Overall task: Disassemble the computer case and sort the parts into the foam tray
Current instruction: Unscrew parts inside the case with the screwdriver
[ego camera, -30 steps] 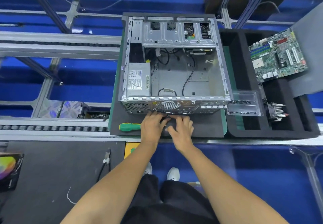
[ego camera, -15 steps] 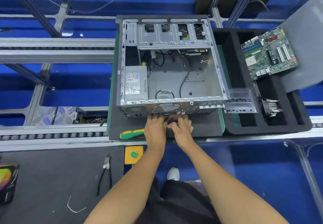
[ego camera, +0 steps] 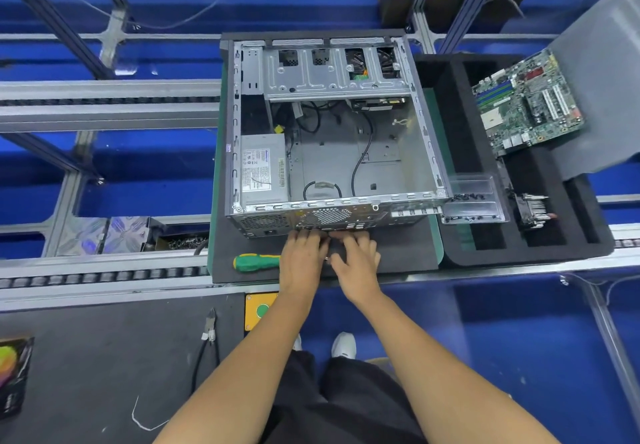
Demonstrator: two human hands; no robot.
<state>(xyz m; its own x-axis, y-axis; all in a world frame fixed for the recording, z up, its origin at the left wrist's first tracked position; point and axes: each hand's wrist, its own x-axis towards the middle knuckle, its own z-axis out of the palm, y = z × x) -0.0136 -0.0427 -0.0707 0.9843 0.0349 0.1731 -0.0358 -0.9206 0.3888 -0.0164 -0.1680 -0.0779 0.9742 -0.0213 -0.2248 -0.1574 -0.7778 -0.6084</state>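
Bearing unreadable print, power-supply label (ego camera: 264,169)

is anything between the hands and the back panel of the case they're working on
Nothing visible. Both the left hand and the right hand already have their fingers up against the rear panel of the computer case. The green screwdriver lies on the mat beside the left hand, out of the way.
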